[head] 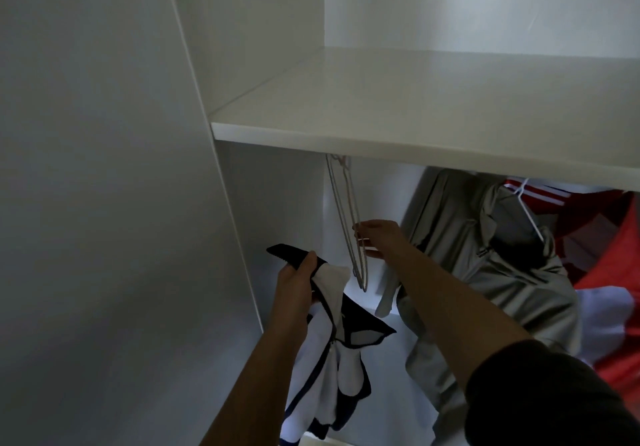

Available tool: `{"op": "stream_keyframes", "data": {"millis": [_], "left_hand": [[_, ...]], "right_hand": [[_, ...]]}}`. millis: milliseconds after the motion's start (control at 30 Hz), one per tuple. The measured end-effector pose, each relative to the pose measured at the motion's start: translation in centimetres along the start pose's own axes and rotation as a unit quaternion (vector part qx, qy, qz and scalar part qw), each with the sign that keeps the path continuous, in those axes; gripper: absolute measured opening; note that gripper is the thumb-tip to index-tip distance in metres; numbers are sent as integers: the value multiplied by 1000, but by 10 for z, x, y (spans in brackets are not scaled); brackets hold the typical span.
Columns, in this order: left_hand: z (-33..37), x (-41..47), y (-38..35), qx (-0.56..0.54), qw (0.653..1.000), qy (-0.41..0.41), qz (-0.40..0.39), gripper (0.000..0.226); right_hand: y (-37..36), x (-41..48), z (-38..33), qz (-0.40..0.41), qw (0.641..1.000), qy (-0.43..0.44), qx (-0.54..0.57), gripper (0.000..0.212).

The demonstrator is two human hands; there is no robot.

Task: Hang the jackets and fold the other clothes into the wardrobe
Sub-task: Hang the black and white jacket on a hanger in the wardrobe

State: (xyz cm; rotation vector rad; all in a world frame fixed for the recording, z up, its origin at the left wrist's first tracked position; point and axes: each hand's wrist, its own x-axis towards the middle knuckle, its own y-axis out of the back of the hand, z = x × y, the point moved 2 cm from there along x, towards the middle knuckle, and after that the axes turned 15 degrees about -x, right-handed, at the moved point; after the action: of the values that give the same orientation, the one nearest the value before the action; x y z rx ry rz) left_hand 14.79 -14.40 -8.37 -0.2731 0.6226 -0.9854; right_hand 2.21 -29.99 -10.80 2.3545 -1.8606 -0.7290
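My left hand (297, 286) grips the dark collar of a white and navy jacket (332, 352), which hangs down from it inside the wardrobe. My right hand (375, 239) reaches in under the shelf and pinches thin wire hangers (346, 217) that hang empty from somewhere beneath the shelf; their hooks are hidden. To the right a grey jacket (485, 272) hangs on a white hanger (526, 203), and a red and white jacket (609, 272) hangs beyond it.
A white wardrobe shelf (415, 113) spans the view above the hanging space. The wardrobe's white side panel (239, 203) stands just left of my left hand. The grey jacket presses close to my right forearm.
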Motion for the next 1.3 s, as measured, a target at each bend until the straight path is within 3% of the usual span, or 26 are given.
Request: {"op": "stream_keyframes", "data": {"millis": [233, 567, 733, 900, 1000, 1100, 1233, 1300], "left_hand": [[-2, -4, 5, -29, 1000, 2, 0, 19], [-20, -38, -8, -18, 999, 9, -31, 21], [-35, -81, -19, 19, 998, 5, -65, 19], [-41, -127, -19, 69, 993, -23, -92, 40], [-59, -185, -17, 94, 988, -40, -115, 32], [-69, -232, -16, 110, 984, -60, -127, 22], [-97, -289, -17, 116, 980, -51, -154, 23], [-106, -310, -18, 129, 978, -41, -161, 18]], "right_hand": [[11, 7, -2, 155, 982, 77, -77, 19], [48, -45, 7, 220, 969, 105, -50, 24], [78, -125, 47, 207, 975, 69, -48, 19], [101, -209, 105, 197, 979, 47, -35, 17], [116, -312, 175, 244, 968, 31, -46, 30], [121, -382, 222, 206, 978, 28, -10, 28], [151, -436, 234, 331, 943, 37, 29, 46], [160, -465, 240, 364, 927, 59, 61, 45]]}}
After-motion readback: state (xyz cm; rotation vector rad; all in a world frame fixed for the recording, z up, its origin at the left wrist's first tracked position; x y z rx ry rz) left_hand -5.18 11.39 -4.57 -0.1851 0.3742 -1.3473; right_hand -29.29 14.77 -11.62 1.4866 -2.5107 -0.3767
